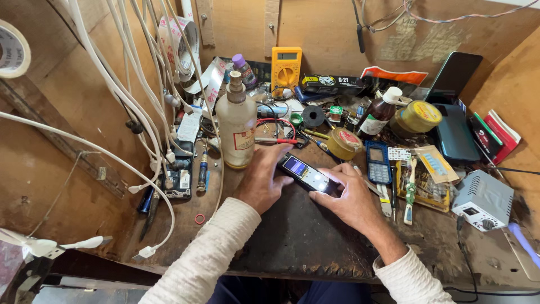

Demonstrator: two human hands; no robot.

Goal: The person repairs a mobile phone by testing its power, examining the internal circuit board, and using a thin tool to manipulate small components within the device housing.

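Phone: a small bar-shaped keypad phone (306,174) lies slantwise at the middle of the frame, on the dark mat (292,236) of the cluttered wooden bench (84,191). Its screen is lit at the upper-left end.

How it should handle: I'd judge it light and rigid, with a smooth plastic shell that could slip. The screen looks like the fragile part, so the long side edges seem the safest place to take it.

Left hand (261,183): it rests on the mat with the fingers loosely curled, not fisted. The fingertips touch the phone's upper-left end, steadying rather than gripping it.

Right hand (351,197): palm down, with the fingers spread a little and bent over the phone's lower-right end. The fingertips press on or beside the keypad. I cannot tell if the thumb wraps under it.

Just above the hands: a tall pale bottle (237,126) stands upright close to the left hand. A round tin with a yellow rim (343,143) sits above the right.

Right of centre: a blue keypad phone (378,162) lies flat, apart from the one being worked on.

Upper middle: a yellow multimeter (286,67) leans against the back board.

Left side: white cables (129,95) hang down in a bundle.

Right edge: a small grey power unit (484,200) sits by itself.
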